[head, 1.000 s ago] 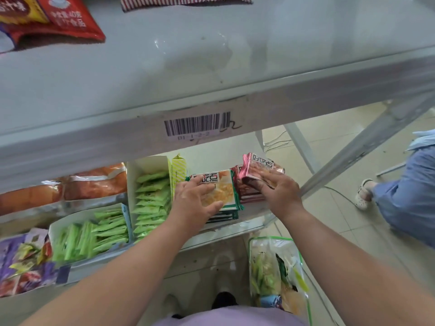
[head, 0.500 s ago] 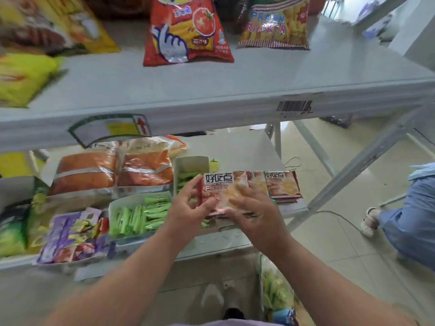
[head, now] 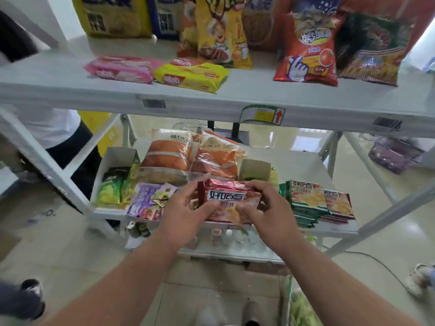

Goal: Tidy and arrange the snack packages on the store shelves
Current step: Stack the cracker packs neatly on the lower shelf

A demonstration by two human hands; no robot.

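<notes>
Both hands hold a stack of red biscuit packets [head: 229, 200] in front of the middle shelf [head: 329, 228]. My left hand [head: 186, 212] grips the stack's left end, thumb on top. At the right end, my right hand [head: 266, 210] grips it with curled fingers. To the right on the shelf lie a stack of green biscuit packets [head: 306, 201] and a red stack [head: 339, 204] beside it. Two orange bread bags [head: 193, 156] lie behind, and a purple candy box [head: 150, 201] sits to the left.
The top shelf [head: 70, 90] carries pink [head: 120, 70] and yellow wafer packs [head: 190, 76] and several chip bags [head: 308, 52]. A white carton with a green bag [head: 115, 184] stands at the middle shelf's left. People stand at left and right. Small bottles [head: 226, 236] fill the lower shelf.
Both hands lifted the red packets up off the shelf toward me. The view has tilted up and shifted left, revealing the top shelf's goods.
</notes>
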